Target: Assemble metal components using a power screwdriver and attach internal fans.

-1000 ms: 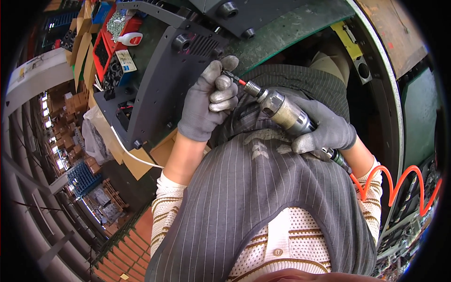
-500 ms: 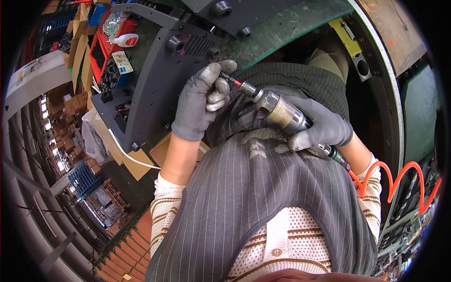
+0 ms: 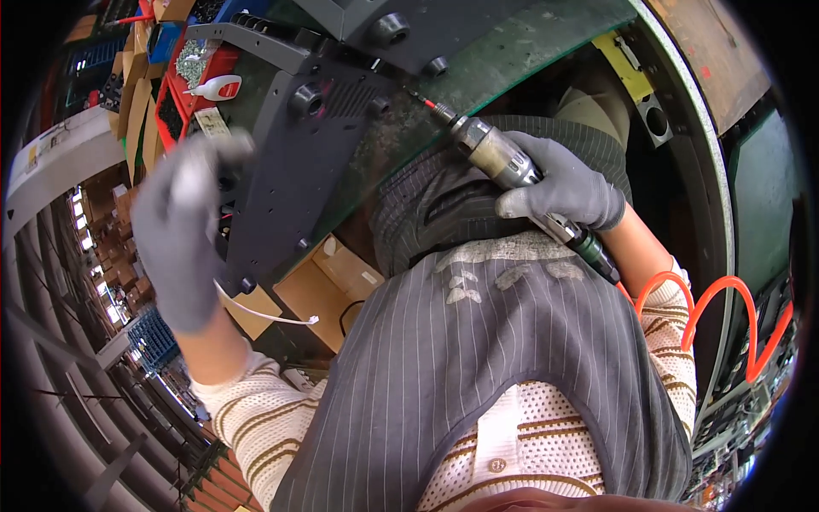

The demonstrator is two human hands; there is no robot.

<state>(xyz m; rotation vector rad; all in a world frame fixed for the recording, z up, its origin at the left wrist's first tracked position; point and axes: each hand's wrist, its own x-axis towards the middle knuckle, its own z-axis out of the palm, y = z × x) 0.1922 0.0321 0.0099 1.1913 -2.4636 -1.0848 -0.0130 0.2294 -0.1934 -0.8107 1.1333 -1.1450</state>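
Observation:
In my grey-gloved right hand (image 3: 567, 188) is a pneumatic screwdriver (image 3: 503, 158), gripped around its body. Its red-collared bit points up and left over the green bench edge, close to a black metal housing (image 3: 294, 171). Away to the left, my left hand (image 3: 183, 226), also gloved, is smeared by motion in front of the housing's left end. Whether those fingers hold anything does not show. Beyond them lie a red parts bin (image 3: 171, 102) and a white bottle with a red label (image 3: 217, 88).
A coiled orange air hose (image 3: 721, 286) runs from the screwdriver to the right. The green bench top (image 3: 512, 64) reaches back past the housing. A white cable (image 3: 264, 316) hangs below it, beside an open cardboard box (image 3: 328, 286). Small silver screws (image 3: 192, 60) fill one bin.
My left hand has left the screwdriver's tip and swung left toward the bins. The screwdriver, still in my right hand, has moved slightly up and left, its bit now nearer the housing.

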